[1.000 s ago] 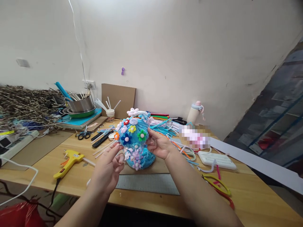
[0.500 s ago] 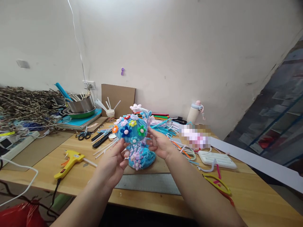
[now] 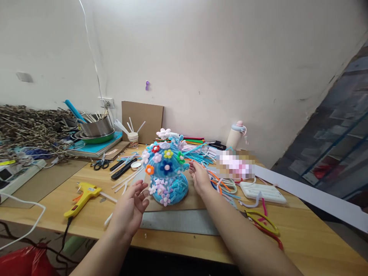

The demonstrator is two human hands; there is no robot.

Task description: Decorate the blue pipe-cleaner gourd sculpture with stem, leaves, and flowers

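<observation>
White wall backs the wooden counter (image 3: 43,199) before me. Far left lies a heap of dry twigs (image 3: 25,128), then a steel pot (image 3: 96,127) on a green plate, scissors (image 3: 101,164) in front of it and a yellow glue gun (image 3: 83,193) nearer to me. My left hand (image 3: 130,209) hovers with fingers spread, palm turned toward the blue craft (image 3: 166,172), just beside it, holding nothing. That craft, a fuzzy blue shape dotted with small flowers, stands upright on the counter between both hands. My right hand (image 3: 199,177) is spread too, just beside its right flank; I cannot tell if it touches. Behind it loose pipe cleaners (image 3: 201,153) lie scattered, then a bottle (image 3: 236,136) by the wall and a white box (image 3: 263,193).
</observation>
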